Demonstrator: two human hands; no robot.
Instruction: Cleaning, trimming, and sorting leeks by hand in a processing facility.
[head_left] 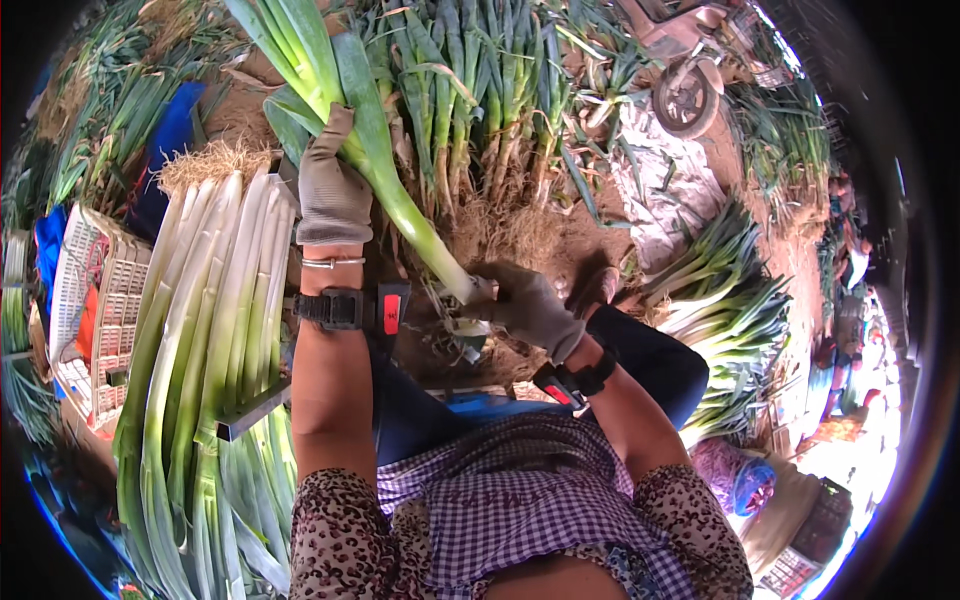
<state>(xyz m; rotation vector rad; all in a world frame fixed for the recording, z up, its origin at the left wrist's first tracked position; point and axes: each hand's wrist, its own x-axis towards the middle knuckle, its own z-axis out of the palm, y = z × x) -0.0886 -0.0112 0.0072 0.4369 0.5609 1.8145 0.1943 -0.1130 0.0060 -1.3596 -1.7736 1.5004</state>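
Observation:
A single large leek (395, 200) slants across in front of me, its green leaves at the top and its pale end down to the right. My left hand (335, 195), in a grey work glove, is wrapped round it where the leaves fan out. At the lower pale end my right hand (530, 308), gloved too, has its fingers closed round the stalk tip; the fingertips are partly hidden. Peeled-looking leeks (215, 300) lie in a neat pile to my left, their roots (220, 165) pointing away. Loose leaf scraps (460, 330) hang below the right hand.
Untrimmed leeks (470, 90) with soil on their roots stand bunched ahead. More leeks (730, 310) are heaped at the right, near a white sheet (670, 190) and a wheel (686, 97). A plastic crate (115, 300) stands far left, and a metal bar (252, 410) crosses beside the pile.

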